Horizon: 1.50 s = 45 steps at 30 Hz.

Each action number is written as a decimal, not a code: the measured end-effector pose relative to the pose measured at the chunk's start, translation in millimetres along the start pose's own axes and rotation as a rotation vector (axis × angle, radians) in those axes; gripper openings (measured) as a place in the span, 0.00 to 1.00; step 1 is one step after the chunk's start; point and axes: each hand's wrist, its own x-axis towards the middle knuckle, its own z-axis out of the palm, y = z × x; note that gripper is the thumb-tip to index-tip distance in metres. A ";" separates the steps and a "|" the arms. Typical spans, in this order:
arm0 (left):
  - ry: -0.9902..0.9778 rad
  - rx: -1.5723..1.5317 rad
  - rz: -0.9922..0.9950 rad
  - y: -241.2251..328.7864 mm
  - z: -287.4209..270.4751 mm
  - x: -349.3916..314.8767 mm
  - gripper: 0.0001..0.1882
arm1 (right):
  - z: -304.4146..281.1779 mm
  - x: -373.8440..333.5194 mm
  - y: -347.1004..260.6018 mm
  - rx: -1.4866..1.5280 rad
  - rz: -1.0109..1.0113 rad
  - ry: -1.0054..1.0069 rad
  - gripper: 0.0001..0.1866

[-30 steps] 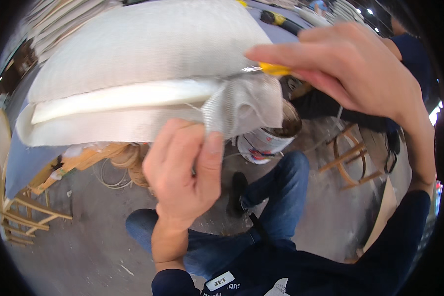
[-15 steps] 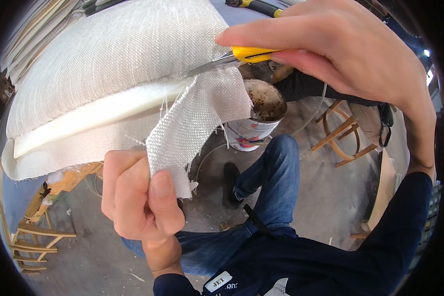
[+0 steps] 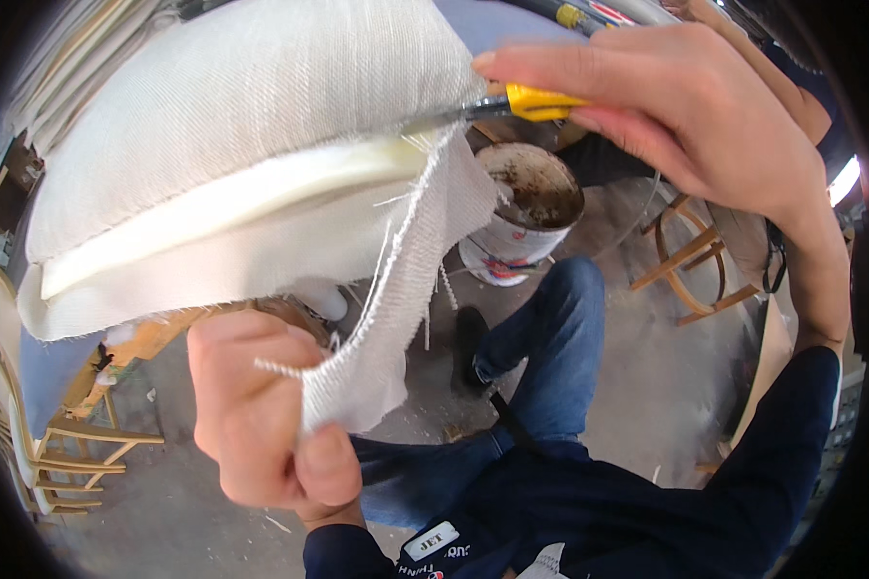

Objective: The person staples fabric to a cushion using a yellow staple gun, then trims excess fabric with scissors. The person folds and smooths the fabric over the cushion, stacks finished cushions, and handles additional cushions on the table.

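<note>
A cushion (image 3: 251, 87) covered in pale woven fabric fills the upper left, with a white foam edge (image 3: 232, 207) showing along its near side. My right hand (image 3: 695, 116), at the upper right, is closed round a yellow-handled utility knife (image 3: 543, 102). Its blade lies at the cushion's right corner, where the fabric edge meets the foam; the tip is blurred. Lower down, my left hand (image 3: 261, 415) is closed on a frayed fabric strip (image 3: 396, 309) and holds it taut away from the cushion. Loose threads hang from the strip, which still joins the cover near the blade.
Below the cushion's right corner stands a stained, open bucket (image 3: 521, 227). Wooden chair frames (image 3: 92, 449) stand at lower left, and a wooden stool (image 3: 695, 256) lies to the right. A blue surface (image 3: 512, 27) is under the cushion; another person's arm (image 3: 772, 72) shows at upper right.
My left hand has drawn the fabric strip downward, stretching and twisting it. My right hand and the knife have shifted right, along the fabric edge toward the cushion's corner.
</note>
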 end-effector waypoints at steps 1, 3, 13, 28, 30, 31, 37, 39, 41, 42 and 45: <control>0.004 0.028 -0.086 1.4 0.5 2.3 0.21 | 6.7 -9.2 -6.6 -0.079 -0.006 0.189 0.29; 0.163 0.058 -0.125 2.3 5.4 11.8 0.24 | 0.8 -18.0 -22.1 -0.185 0.031 0.340 0.29; -0.070 0.392 -0.144 9.7 64.9 52.9 0.25 | 3.5 -29.9 -23.3 -0.204 0.067 0.432 0.29; 0.078 0.511 0.035 -0.9 92.8 25.6 0.27 | 17.2 -42.3 -17.1 -0.095 0.170 0.463 0.29; 0.132 0.514 0.021 -1.8 110.9 26.1 0.29 | 26.2 -41.8 -15.5 -0.014 0.148 0.547 0.30; 0.160 0.521 0.013 -5.6 120.9 27.4 0.30 | 30.1 -40.6 -16.3 0.034 0.131 0.591 0.30; 0.137 0.418 0.069 -24.9 105.2 29.9 0.23 | 50.7 -40.7 -17.9 0.151 0.174 0.564 0.30; 0.110 0.365 0.095 -20.9 92.1 32.5 0.19 | 57.1 -42.1 -13.6 0.156 0.162 0.577 0.30; 0.100 0.396 0.122 -14.0 83.0 40.1 0.15 | 63.7 -39.1 -10.4 0.185 0.142 0.620 0.30; 0.076 0.438 0.151 -7.9 78.9 45.4 0.13 | 65.3 -37.7 -9.3 0.197 0.131 0.642 0.30; 0.014 0.272 -0.054 -0.7 73.0 47.9 0.10 | 64.6 -34.8 -10.8 0.223 0.126 0.629 0.31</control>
